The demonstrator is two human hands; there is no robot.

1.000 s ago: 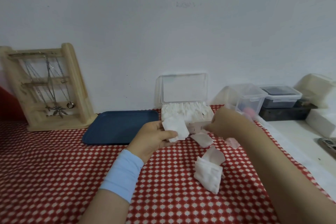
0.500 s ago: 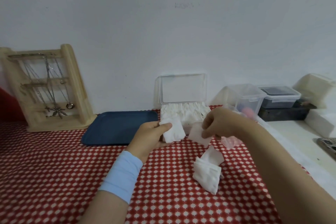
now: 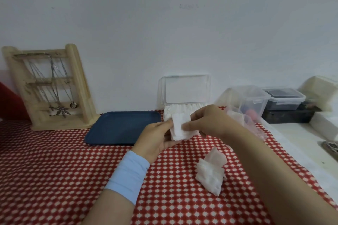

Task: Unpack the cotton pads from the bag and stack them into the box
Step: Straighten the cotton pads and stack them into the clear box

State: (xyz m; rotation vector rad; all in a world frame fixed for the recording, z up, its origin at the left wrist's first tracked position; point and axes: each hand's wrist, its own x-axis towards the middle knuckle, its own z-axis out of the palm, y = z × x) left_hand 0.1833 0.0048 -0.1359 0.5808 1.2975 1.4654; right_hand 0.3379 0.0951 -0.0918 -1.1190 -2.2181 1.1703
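Head camera looks down on a red tablecloth with white dots [image 3: 54, 170]. Both hands meet above it on a stack of square white cotton pads [image 3: 180, 129], held upright just in front of a clear plastic box [image 3: 184, 93]. The left hand [image 3: 155, 139], with a light blue sleeve [image 3: 128, 175] at its wrist, grips the stack from its left side and from below. The right hand [image 3: 208, 122] grasps the stack from the right, with its thumb flat on the front pad.

The box stands against the white wall with its lid raised, and its lower part is packed with a row of white pads. A crumpled translucent plastic bag [image 3: 210, 171] with white pads inside lies on the cloth, nearer than the hands and apart from them. A dark blue rectangular tray [image 3: 122, 128] lies left of the box, and a wooden jewellery stand [image 3: 49, 87] hung with chains stands further left.
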